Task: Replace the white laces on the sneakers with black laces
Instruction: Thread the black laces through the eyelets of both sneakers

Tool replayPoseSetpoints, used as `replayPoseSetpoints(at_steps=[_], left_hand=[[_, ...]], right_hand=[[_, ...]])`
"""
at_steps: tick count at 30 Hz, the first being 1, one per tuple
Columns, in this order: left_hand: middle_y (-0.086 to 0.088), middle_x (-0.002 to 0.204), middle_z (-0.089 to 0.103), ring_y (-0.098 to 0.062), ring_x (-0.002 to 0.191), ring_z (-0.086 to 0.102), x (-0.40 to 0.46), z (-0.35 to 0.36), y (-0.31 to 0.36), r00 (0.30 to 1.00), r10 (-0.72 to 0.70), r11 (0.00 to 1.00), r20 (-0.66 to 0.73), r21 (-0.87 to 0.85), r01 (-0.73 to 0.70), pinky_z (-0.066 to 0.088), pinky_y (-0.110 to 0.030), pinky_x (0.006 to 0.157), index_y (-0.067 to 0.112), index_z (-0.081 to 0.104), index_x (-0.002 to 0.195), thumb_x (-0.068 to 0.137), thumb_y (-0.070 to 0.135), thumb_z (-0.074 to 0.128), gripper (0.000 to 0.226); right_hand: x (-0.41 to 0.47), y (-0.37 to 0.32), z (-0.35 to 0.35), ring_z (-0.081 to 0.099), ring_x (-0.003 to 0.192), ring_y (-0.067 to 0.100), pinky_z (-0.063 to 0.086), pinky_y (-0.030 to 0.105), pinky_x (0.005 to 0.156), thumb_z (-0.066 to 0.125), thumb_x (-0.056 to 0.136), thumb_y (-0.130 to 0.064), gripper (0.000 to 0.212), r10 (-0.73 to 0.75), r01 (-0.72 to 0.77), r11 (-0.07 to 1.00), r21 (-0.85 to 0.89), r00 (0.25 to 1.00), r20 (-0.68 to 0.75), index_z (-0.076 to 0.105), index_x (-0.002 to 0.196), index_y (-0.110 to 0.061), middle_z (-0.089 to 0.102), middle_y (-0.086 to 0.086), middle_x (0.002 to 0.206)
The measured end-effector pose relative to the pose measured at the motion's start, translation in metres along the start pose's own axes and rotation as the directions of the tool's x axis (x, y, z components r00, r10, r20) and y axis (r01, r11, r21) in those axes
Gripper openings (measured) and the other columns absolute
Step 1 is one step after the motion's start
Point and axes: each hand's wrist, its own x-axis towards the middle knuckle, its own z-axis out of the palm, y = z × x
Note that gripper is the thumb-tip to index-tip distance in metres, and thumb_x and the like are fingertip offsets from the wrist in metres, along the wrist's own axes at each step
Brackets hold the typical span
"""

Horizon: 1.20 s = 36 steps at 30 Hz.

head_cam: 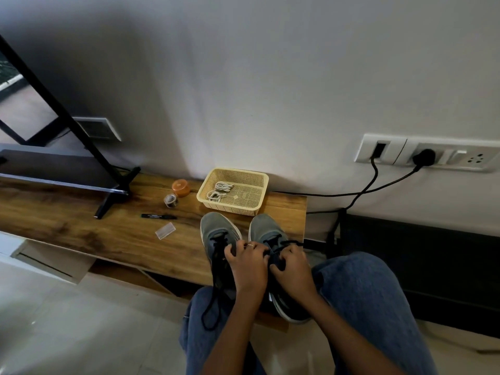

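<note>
wooden bench (81, 228): sneakers (219, 234), basket (233, 191), marker (158, 216), tape roll (171, 200), orange jar (180, 187).

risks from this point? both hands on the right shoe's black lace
1. The left sneaker's loose black lace dangles off the bench edge; a knee could snag it and drag the shoe.
2. Both sneakers overhang the bench's near edge; a hard pull by the left hand and right hand on the right sneaker may tip it off.
3. Dim light and black-on-dark lacing make a skipped eyelet easy to miss.

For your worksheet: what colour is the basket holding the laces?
Pale yellow basket, head view.
</note>
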Motion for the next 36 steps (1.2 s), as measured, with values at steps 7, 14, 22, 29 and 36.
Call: replayPoseSetpoints(at_steps=[7, 14, 22, 29, 36], left_hand=[[0.009, 0.099, 0.067, -0.017, 0.114, 0.047, 0.006, -0.018, -0.004, 0.995, -0.096, 0.994, -0.020, 0.042, 0.097, 0.012, -0.042, 0.104, 0.029, 0.069, 0.097, 0.091, 0.031, 0.057, 0.013], [0.005, 0.090, 0.066, -0.021, 0.109, 0.050, 0.002, -0.056, -0.049, 0.889, -0.392, 0.920, -0.236, -0.123, 0.373, 0.016, -0.045, 0.102, 0.026, 0.063, 0.088, 0.091, 0.026, 0.058, 0.006], [0.001, 0.104, 0.069, -0.022, 0.120, 0.045, -0.010, -0.056, -0.049, 0.890, -0.385, 0.920, -0.244, -0.175, 0.350, 0.016, -0.044, 0.103, 0.026, 0.067, 0.103, 0.091, 0.026, 0.057, 0.016], [0.008, 0.124, 0.062, -0.015, 0.130, 0.039, -0.002, -0.022, -0.004, 0.999, 0.026, 0.997, 0.039, -0.069, -0.023, 0.008, -0.040, 0.110, 0.029, 0.059, 0.126, 0.098, 0.032, 0.049, 0.030], [0.009, 0.109, 0.066, -0.014, 0.118, 0.043, 0.009, -0.015, 0.007, 0.977, -0.123, 0.992, 0.172, 0.001, 0.125, 0.008, -0.039, 0.104, 0.032, 0.067, 0.106, 0.098, 0.042, 0.045, 0.025]], right_hand=[[-0.001, 0.000, 0.000, 0.043, 0.107, 0.024, 0.043, 0.041, 0.090, 0.062, 0.085, -0.026, 0.021, 0.036, -0.035, 0.999, 0.005, 0.999, -0.024, 0.044, 0.080, -0.015, 0.048, 0.007, 0.110], [0.000, 0.001, -0.003, 0.044, 0.106, 0.026, 0.042, 0.038, 0.088, 0.063, 0.086, -0.025, 0.023, 0.062, -0.059, 0.997, 0.050, 0.997, -0.043, 0.044, 0.079, -0.014, 0.040, 0.001, 0.099], [-0.003, -0.003, -0.001, 0.045, 0.104, 0.025, 0.044, 0.040, 0.085, 0.064, 0.084, -0.023, 0.025, 0.054, -0.051, 0.997, 0.051, 0.997, -0.056, 0.041, 0.075, -0.015, 0.039, -0.001, 0.094], [-0.002, -0.003, -0.002, 0.046, 0.106, 0.023, 0.044, 0.039, 0.087, 0.063, 0.086, -0.027, 0.022, 0.056, -0.055, 0.998, 0.019, 0.997, -0.046, 0.044, 0.079, -0.016, 0.044, 0.001, 0.099], [-0.001, -0.002, -0.001, 0.043, 0.112, 0.022, 0.043, 0.040, 0.091, 0.060, 0.088, -0.030, 0.018, 0.071, -0.071, 0.997, 0.000, 0.997, -0.033, 0.049, 0.087, -0.016, 0.048, 0.004, 0.112]])
